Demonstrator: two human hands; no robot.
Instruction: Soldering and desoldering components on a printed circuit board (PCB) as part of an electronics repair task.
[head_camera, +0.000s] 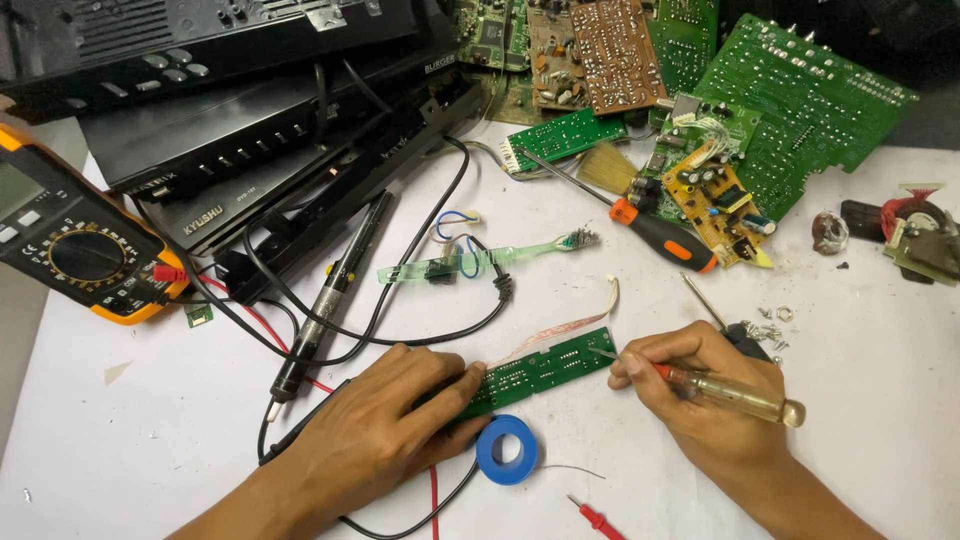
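Left hand (385, 420) pressed flat, fingers together, on one end of a narrow green circuit board (545, 368) lying on white table (850, 380). Right hand (700, 395) clamped around amber-handled screwdriver (725, 393), tip touching board's other end. Blue tape roll (507, 450) just below.

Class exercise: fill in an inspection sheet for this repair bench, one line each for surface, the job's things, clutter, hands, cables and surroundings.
Surface: white table, a few loose screws on it.
Job's things: long green circuit board lying flat; amber-handled screwdriver with its tip on the board's right end.
Clutter: blue tape roll, green toothbrush, orange-handled screwdriver, paintbrush, soldering iron.
Hands: left hand presses the board's left end; right hand grips the amber-handled screwdriver.
Cables: black leads loop across the table; red probe near the front edge.
Surroundings: yellow multimeter, black casings, piled circuit boards.
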